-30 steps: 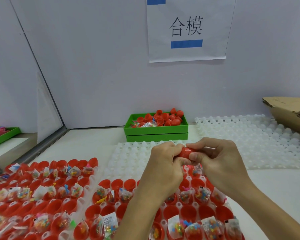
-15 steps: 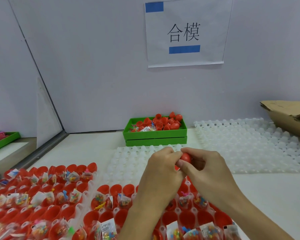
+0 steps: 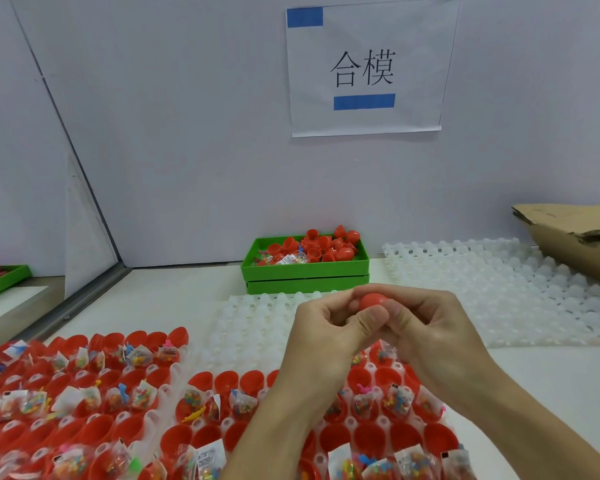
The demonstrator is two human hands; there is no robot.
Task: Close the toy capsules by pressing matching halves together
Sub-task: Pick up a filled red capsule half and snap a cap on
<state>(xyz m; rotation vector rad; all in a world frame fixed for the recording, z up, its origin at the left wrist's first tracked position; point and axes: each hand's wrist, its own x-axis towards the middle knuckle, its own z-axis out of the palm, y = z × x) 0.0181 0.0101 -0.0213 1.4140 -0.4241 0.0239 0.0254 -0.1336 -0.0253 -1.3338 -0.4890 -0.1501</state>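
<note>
Where both hands [image 3: 378, 327] meet, red capsule [image 3: 373, 301] pinched between

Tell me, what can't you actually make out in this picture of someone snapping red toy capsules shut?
- Red capsule, head view: both hands' fingers cover most of it, so whether its halves have fully met is hidden.
- Left hand and right hand: forearms cut off by the bottom edge.
- Toy packets in the red halves: too small and blurred to identify.
- Cardboard box: cut off by the right edge.
- Left green tray: cut off by the left edge.
</note>
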